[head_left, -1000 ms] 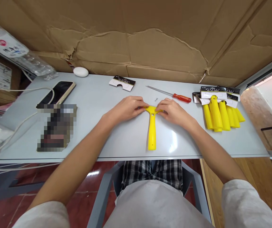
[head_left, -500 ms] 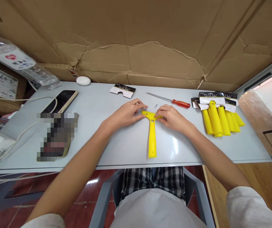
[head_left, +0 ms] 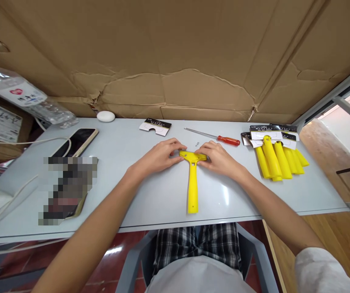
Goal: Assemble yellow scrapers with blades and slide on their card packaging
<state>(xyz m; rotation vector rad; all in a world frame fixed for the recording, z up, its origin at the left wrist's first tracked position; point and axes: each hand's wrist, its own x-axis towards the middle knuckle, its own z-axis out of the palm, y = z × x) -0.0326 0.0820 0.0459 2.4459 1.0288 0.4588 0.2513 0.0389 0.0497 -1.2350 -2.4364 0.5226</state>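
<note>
A yellow T-shaped scraper [head_left: 193, 187] lies on the table, its handle pointing toward me. My left hand [head_left: 164, 154] has thumb and fingertips at the left end of its head. On the other side my right hand [head_left: 215, 158] pinches the head's right end between thumb and fingers. Just beyond the scraper are several tiny screws [head_left: 197, 144]. Farther back lies a screwdriver [head_left: 227, 141] with a red handle, its shaft pointing left. A black-and-white card sleeve [head_left: 155, 127] with a notch rests at the back.
Several yellow scraper handles [head_left: 281, 162] with card sleeves [head_left: 265, 133] are piled at the right. To the left are a phone [head_left: 80, 140], a pixelated item [head_left: 68, 187], white cables, a white oval object [head_left: 106, 116] and a plastic bottle [head_left: 25, 93]. Cardboard [head_left: 162, 49] stands behind the table [head_left: 156, 203].
The camera view has shifted, so the table sits slightly lower in the picture. My right hand's fingers have settled further over the scraper's head; the scraper stays in place.
</note>
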